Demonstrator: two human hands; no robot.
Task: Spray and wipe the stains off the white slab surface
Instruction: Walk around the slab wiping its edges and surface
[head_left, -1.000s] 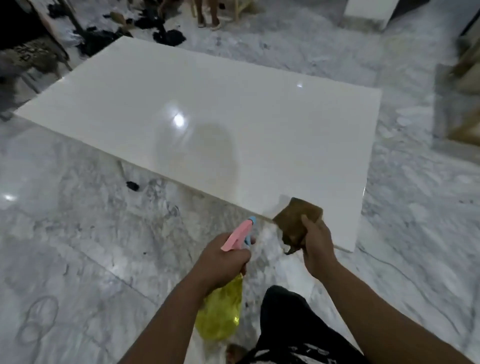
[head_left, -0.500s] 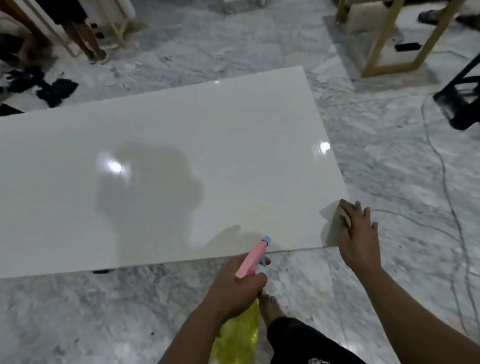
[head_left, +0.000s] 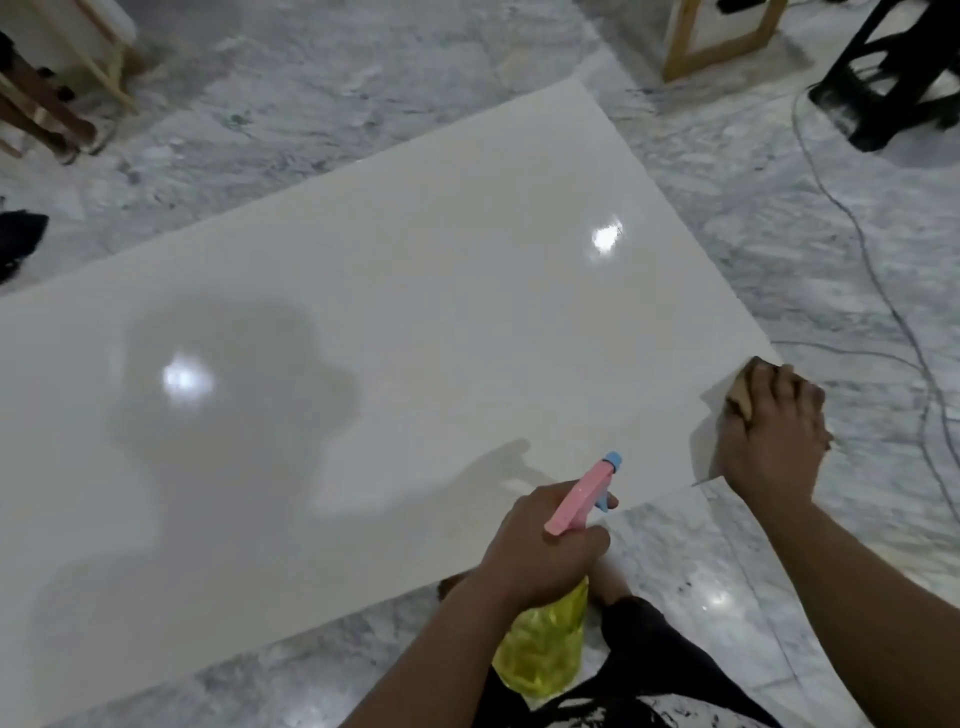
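Grey-veined marble floor (head_left: 779, 597) fills the bottom of the view, where a dark trouser leg (head_left: 649, 654) shows beside the person's forearms. Just above it the left hand (head_left: 540, 545) is clenched around the neck of a spray bottle (head_left: 545, 649) — yellow body hanging below the fist, pink trigger head with a blue nozzle pointing up over the near edge of the white slab (head_left: 415, 312). To the right, the right hand (head_left: 774, 431) presses flat on a brownish sponge (head_left: 748, 387), fingers spread over it, at the slab's near right corner. The slab lies flat on the floor, glossy, carrying two bright light reflections and the person's shadow; no stains can be made out on it. Beyond its right edge a thin cable (head_left: 857, 234) trails across the marble. Farther off stand a wooden frame (head_left: 722, 36), a black stool (head_left: 893, 78) and — at far left — pale wooden legs (head_left: 104, 73).
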